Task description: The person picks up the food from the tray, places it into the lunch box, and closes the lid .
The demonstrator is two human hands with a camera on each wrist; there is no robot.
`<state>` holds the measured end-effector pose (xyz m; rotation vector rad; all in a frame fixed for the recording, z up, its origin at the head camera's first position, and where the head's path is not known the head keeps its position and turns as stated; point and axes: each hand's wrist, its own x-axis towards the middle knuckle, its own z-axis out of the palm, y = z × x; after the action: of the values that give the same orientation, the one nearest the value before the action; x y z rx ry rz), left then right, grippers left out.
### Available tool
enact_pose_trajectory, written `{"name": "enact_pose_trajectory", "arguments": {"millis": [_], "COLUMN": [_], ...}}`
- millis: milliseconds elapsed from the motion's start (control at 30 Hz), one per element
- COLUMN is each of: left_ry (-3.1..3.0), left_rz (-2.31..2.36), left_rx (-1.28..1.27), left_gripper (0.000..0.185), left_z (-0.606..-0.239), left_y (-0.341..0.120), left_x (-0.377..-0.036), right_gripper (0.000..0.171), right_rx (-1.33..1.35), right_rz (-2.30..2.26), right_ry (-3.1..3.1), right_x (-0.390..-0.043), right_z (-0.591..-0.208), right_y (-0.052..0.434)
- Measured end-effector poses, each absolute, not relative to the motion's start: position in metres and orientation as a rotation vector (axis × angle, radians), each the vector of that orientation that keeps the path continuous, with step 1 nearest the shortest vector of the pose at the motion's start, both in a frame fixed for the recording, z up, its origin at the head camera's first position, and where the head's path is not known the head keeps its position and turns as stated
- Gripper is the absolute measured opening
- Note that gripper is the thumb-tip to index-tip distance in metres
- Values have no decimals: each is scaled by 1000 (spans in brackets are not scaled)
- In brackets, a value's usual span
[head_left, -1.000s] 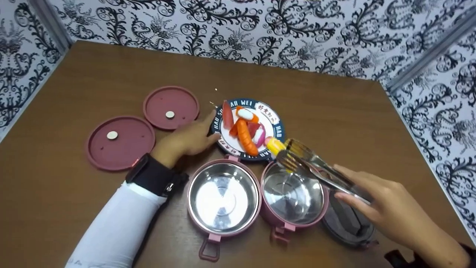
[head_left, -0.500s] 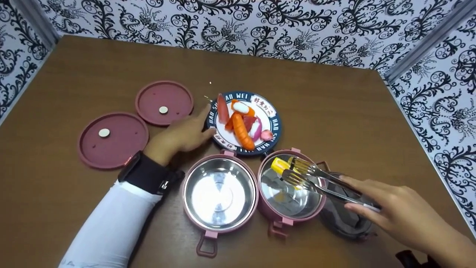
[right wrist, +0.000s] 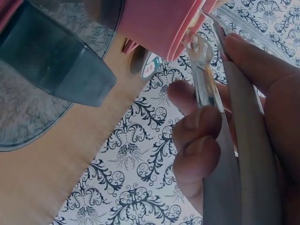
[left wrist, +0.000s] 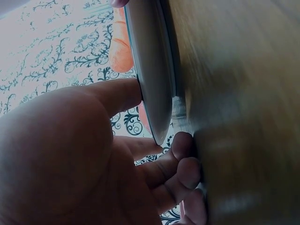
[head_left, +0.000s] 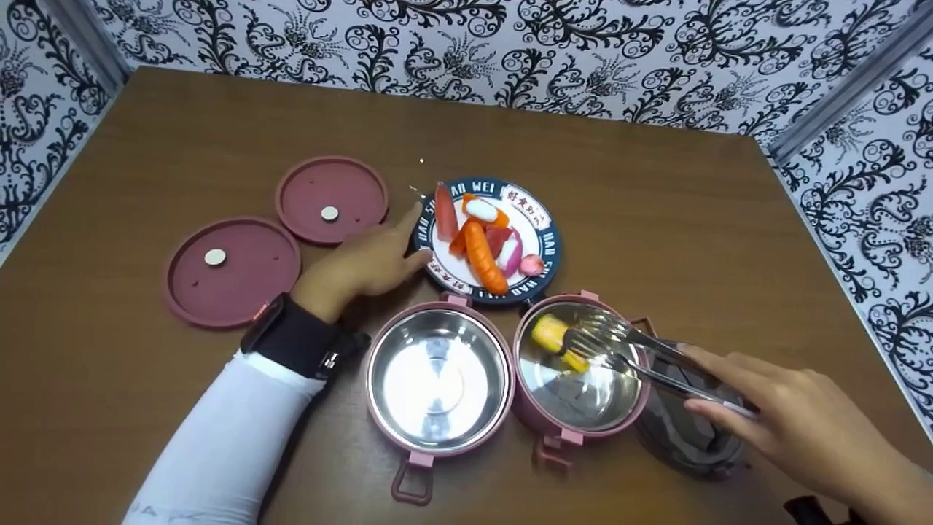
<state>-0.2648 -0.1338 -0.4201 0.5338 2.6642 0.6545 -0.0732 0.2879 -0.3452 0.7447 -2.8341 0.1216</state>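
Gripping the metal tongs (head_left: 641, 357) in my right hand (head_left: 791, 430), fingers curled round their arms, I held the yellow corn piece (head_left: 555, 337) between the tips, down inside the right-hand steel container (head_left: 579, 368), near its far rim. My wrist lay low over the grey lid (head_left: 681, 434) just beside that container, forearm angled in from the table's near right corner. The second steel container (head_left: 437, 379) stood touching the first on its left. My left hand (head_left: 364, 266) rested on the wood, thumb and forefinger laid straight against the rim of the plate (head_left: 545, 240) of toy food, just beyond both containers. Two pink lids (head_left: 251, 248) lay flat to the left, and the brown table (head_left: 656, 197) ran bare toward the far and right edges.
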Motion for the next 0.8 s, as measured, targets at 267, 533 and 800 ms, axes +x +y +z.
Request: {"name": "enact_pose_trajectory", "arguments": {"millis": [267,533,800], "left_ry": [2661,2652,2646], "left_rz": [646,662,669], "left_rx": [516,509,523], "left_gripper": [84,84,84], "left_z": [-414,-416,-420], "left_y": [-133,-133,-134], "left_x": [-268,-268,-266], "right_gripper": [69,66,58], "right_rx": [753,752,701], "right_rz": [130,153,72], "right_ry": [-2779,-2712,-2774], "right_x": [-76,-97,-135], "right_z": [-335,-329,-330], "right_y": [282,272,263]}}
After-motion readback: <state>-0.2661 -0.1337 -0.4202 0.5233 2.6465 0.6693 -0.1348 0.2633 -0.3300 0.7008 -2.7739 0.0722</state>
